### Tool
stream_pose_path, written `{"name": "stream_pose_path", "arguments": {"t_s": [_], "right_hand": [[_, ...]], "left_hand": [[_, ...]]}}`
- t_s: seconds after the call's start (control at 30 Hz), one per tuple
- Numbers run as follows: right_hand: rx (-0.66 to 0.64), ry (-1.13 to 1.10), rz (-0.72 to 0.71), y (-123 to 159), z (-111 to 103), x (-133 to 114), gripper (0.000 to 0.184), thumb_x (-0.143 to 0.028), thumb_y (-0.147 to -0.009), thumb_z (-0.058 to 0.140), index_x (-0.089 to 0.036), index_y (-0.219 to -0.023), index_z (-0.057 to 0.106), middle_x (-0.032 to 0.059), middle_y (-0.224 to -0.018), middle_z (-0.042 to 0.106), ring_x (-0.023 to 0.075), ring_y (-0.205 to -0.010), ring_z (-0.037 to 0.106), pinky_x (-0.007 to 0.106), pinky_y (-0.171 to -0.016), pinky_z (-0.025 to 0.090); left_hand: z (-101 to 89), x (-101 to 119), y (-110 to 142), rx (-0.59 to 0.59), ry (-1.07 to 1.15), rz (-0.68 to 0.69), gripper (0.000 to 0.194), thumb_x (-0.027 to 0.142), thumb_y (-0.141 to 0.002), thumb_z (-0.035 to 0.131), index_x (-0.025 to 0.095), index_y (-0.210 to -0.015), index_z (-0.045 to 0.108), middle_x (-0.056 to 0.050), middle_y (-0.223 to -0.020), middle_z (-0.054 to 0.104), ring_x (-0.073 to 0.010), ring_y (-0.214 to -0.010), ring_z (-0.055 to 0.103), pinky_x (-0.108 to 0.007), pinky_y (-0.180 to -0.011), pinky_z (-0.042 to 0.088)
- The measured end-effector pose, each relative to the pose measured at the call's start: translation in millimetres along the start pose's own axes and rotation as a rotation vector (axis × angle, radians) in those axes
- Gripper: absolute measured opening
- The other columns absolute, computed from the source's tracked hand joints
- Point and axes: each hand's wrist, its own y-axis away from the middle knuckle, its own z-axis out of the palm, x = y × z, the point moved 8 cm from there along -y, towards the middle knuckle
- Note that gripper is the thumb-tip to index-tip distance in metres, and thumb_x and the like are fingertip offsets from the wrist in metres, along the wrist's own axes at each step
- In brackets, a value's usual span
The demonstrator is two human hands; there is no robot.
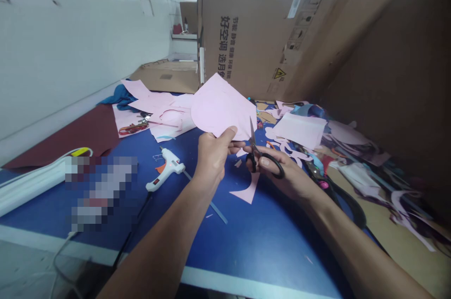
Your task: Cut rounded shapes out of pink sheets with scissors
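My left hand (215, 151) pinches the lower edge of a pink sheet of paper (221, 106), thumb on top and fingers beneath. The sheet is held up above the table; its left side is rounded, while the top and right still have straight edges and corners. In my right hand (282, 172) is a pair of scissors (264, 160) with black handles, blades pointing up against the sheet's lower right edge. How far the blades are parted is hard to make out. Below the scissors, a curved pink offcut (246, 191) lies on the blue tabletop (260, 238).
A white glue gun (165, 167) with an orange trigger lies left of my hands, near a blue strip (218, 212). Pink sheets (172, 113) are spread at the back left. Paper scraps (292, 148) crowd the right side. A large cardboard box (260, 31) stands behind.
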Motion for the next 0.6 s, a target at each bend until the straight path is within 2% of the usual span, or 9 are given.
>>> {"name": "stream_pose_path", "arguments": {"t_s": [0.33,0.6], "right_hand": [[-0.014,-0.020,0.046,0.8,-2.3,5.4,0.053,-0.051,-0.088,0.080,-0.025,-0.134,0.074,0.0080,-0.104,0.076,0.0241,-0.093,0.065,0.035,-0.085,0.049],[-0.023,-0.018,0.051,0.6,-1.8,3.3,0.050,-0.049,-0.086,0.083,-0.027,-0.131,0.077,0.0041,-0.097,0.073,0.0211,-0.092,0.062,0.033,-0.085,0.048]], "left_hand": [[-0.3,4.1,0.0,0.012,-0.059,0.038,0.014,0.024,-0.078,0.076,0.011,-0.084,0.076,-0.014,-0.079,0.078,-0.0175,-0.056,0.071,-0.024,-0.050,0.051],[-0.9,5.7,-2.1,-0.004,-0.130,0.057,0.016,0.026,-0.078,0.075,0.011,-0.083,0.076,-0.011,-0.073,0.077,-0.0178,-0.057,0.072,-0.023,-0.050,0.053]]}}
